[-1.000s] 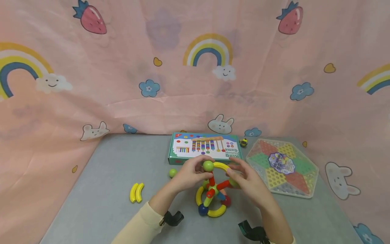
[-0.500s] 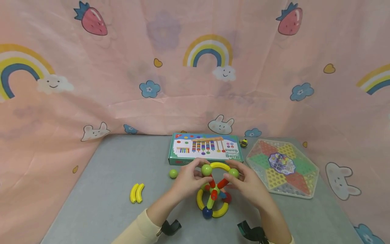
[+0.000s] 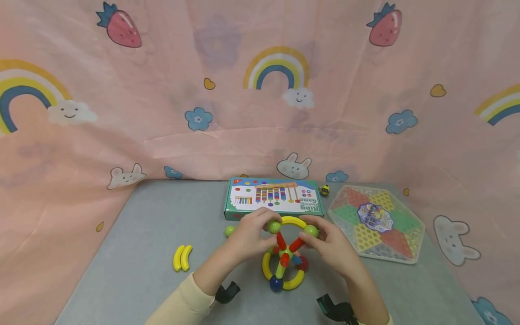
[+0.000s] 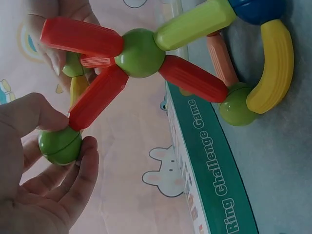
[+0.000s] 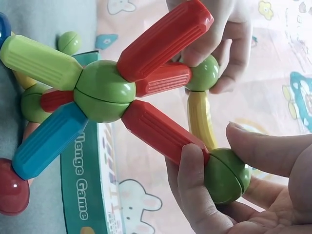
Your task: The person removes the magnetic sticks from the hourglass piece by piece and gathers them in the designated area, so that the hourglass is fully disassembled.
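1. Right now both hands work at the top of a stick-and-ball wheel [image 3: 284,257] standing upright on the grey table [image 3: 134,271].
2. The left hand [image 3: 249,237] pinches a green ball [image 3: 274,227] between thumb and fingertips; in the left wrist view that ball [image 4: 60,145] sits in the curled fingers [image 4: 83,165], with a red stick [image 4: 97,96] running from it to the green hub ball [image 4: 141,52].
3. The right hand [image 3: 331,246] pinches another green ball [image 3: 311,231]; in the right wrist view thumb and index finger [image 5: 195,190] close round it [image 5: 226,175], at the end of a red stick [image 5: 163,131].
4. Between the two sets of fingertips a yellow curved piece [image 3: 293,220] arches from one held ball to the other.
5. Below the fingers, spokes meet at the hub, and yellow arcs with a blue ball [image 3: 276,283] and a red ball [image 3: 302,264] form the lower rim on the table.
6. Just beyond the fingertips lies a green game box [image 3: 273,196]; beyond the right hand, a hexagonal board [image 3: 375,223].
7. Beside the left hand's knuckles lies a loose green ball [image 3: 229,231]; farther to that side, two yellow curved pieces [image 3: 182,257] side by side.
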A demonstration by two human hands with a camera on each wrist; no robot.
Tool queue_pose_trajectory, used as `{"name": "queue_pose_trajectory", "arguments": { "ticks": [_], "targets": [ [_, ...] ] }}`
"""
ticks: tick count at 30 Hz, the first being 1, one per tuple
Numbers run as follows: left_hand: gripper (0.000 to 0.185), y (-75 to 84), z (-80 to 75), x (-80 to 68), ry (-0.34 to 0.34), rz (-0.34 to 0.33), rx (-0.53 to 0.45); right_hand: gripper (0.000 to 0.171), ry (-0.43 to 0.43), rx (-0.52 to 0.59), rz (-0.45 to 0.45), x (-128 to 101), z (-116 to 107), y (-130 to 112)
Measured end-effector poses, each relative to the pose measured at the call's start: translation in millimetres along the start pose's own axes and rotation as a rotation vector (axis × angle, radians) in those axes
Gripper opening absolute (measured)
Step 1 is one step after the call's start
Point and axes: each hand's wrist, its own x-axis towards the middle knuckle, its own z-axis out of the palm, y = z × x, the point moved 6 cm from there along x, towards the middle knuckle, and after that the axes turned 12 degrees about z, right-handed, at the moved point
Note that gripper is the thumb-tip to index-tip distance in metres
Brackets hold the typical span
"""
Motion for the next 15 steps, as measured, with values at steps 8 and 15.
{"name": "queue_pose_trajectory", "arguments": {
  "ticks": [8,15],
  "targets": [
    [0.033,-4.2,3.9,2.4,-0.004,-0.056,0.027,0.049,0.001,-0.015,-0.01,-0.4,1.0,-2.4],
    [0.03,-2.9,3.5,2.1,0.093,-0.03,0.004,0.048,0.01,-0.029,0.005,-0.9,0.8,-2.0]
  ]
}}
